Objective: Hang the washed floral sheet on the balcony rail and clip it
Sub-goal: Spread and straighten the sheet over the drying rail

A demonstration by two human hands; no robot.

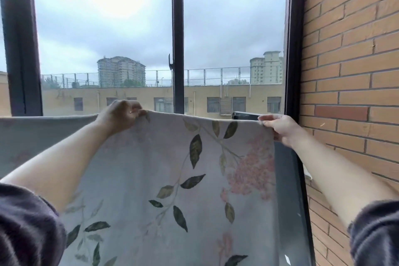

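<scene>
**Balcony window bay: handling the sheet at the rail**

Dark window frame [177, 39] fills 12 o'clock, and the brick wall [349, 71] stands at 3 o'clock. The floral sheet [164, 168] hangs from centre to 6 o'clock, its top edge level with the rail [244, 115], whose bare end shows at 1 o'clock. The left hand [121, 115] pinches the top edge at 11 o'clock. The right hand [280, 128] grips the corner at 1 o'clock. The fabric looks soft and limp, and is probably heavy if damp, so hold it by the hem with hands well apart. The wall near the right hand limits sideways spread.
</scene>
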